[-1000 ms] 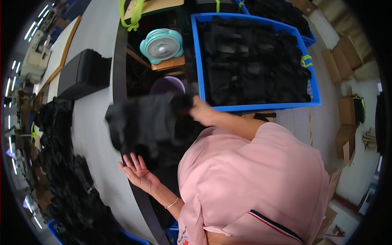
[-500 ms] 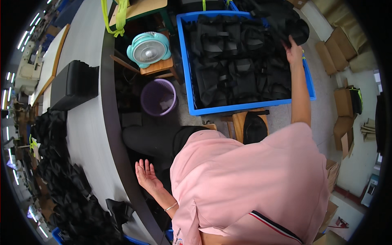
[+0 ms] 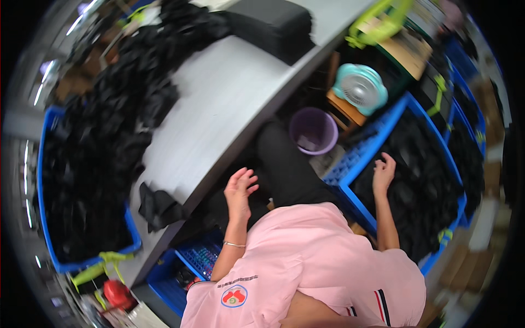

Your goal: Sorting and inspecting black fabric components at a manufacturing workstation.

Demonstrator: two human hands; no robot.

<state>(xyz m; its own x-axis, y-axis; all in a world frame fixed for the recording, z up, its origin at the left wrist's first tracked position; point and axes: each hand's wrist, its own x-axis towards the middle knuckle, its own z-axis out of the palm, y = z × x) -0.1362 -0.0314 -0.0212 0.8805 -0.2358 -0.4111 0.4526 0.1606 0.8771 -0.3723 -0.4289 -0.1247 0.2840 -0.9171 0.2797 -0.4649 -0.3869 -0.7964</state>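
My left hand (image 3: 239, 190) is raised beside the table's front edge, above my lap. Its fingers are spread and loosely bent, with nothing in them. My right hand (image 3: 383, 174) hovers over the near side of a blue crate (image 3: 365, 210) on my right, its fingers half curled and apart, holding nothing that I can see. Black fabric pieces (image 3: 418, 164) fill this crate; motion blur hides their exact kind. Closest to my left hand on the grey table (image 3: 219, 101) lies a single crumpled black fabric piece (image 3: 157, 206) at the edge.
A big heap of black pieces (image 3: 136, 93) covers the table's far left, running into another blue crate (image 3: 42, 180). A black box-shaped block (image 3: 270, 24) sits on the table. Past my knees are a purple bin (image 3: 313, 131) and a turquoise fan (image 3: 360, 89) on a wooden stool.
My right hand has let go of the black piece it held over the crate and drawn back. My view has swung left toward the table; my left hand has risen.
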